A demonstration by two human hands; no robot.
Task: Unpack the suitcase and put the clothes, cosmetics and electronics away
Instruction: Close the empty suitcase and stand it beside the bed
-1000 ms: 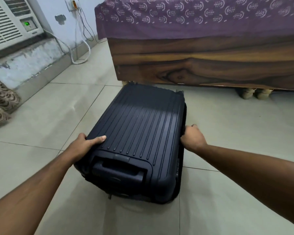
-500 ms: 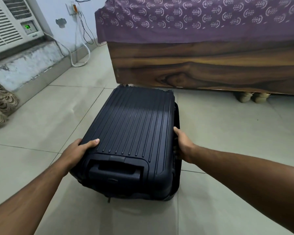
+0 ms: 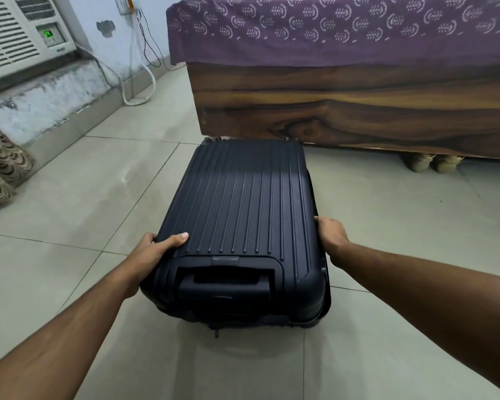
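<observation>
A dark navy ribbed hard-shell suitcase (image 3: 240, 209) lies flat on the tiled floor, its recessed handle end toward me and its far end close to the bed. My left hand (image 3: 153, 252) grips its near left corner, thumb lying on the top shell. My right hand (image 3: 331, 235) holds the right side edge at the seam, fingers curled out of sight down the side. The lid is down, with a thin gap along the right seam. Its contents are hidden.
A wooden bed (image 3: 358, 105) with a purple patterned sheet (image 3: 329, 30) stands just behind the suitcase. A window air conditioner (image 3: 20, 36) and cables (image 3: 139, 67) sit at the left wall. Patterned fabric (image 3: 0, 166) lies at far left. Pale shoes (image 3: 430, 163) sit under the bed.
The suitcase has turned clockwise and now lies squarer to me, close to the bed. My right hand slid from the top right edge down onto the side seam.
</observation>
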